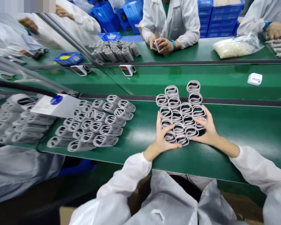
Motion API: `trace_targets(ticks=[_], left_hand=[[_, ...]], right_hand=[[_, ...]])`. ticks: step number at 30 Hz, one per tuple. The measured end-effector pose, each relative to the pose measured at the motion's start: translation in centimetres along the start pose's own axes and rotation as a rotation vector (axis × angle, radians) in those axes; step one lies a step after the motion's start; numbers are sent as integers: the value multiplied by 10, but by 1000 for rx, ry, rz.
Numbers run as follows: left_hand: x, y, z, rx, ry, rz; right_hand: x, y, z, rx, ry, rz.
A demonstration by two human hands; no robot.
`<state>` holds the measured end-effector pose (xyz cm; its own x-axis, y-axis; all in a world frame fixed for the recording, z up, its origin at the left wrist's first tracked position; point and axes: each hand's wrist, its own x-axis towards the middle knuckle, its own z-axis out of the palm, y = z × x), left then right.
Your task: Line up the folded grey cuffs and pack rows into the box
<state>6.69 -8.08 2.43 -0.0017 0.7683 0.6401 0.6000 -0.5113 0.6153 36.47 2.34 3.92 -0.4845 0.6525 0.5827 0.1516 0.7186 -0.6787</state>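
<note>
A cluster of rolled grey cuffs stands on end on the green table in front of me, packed side by side with their looped ends up. My left hand is curved round the cluster's near left side, thumb and fingers pressed to the outer rolls. On the opposite side my right hand grips the rolls, thumb low and fingers over the edge. Both hands are closed on the group. A few rolls at the far end reach toward the dark belt edge. Parts of the outer rolls are hidden by my fingers.
More rolled cuffs stand to the left, beside a white box with a blue disc. Beyond runs a green belt carrying small white devices. Across it, a co-worker holds a device near a plastic bag.
</note>
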Motion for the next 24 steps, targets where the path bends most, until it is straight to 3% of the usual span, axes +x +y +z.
trace_targets(ticks=[4, 6, 9, 12, 16, 21, 24], left_hand=[[121, -42, 32, -21, -62, -112], [183, -70, 56, -71, -102, -91], [236, -107, 89, -114, -186, -121], [236, -128, 110, -58, -275, -195], [217, -132, 114, 37, -197, -237], [206, -107, 114, 140, -66, -225], [183, -79, 124, 139, -126, -80]], right_hand=[[64, 46, -27, -166, 129, 138], [100, 77, -38, -201, 221, 207], [136, 116, -43, -269, 211, 355], [142, 135, -35, -347, 112, 525], [137, 135, -21, -435, 91, 522], [131, 115, -13, -478, 130, 542], [96, 88, -7, -428, 160, 518]])
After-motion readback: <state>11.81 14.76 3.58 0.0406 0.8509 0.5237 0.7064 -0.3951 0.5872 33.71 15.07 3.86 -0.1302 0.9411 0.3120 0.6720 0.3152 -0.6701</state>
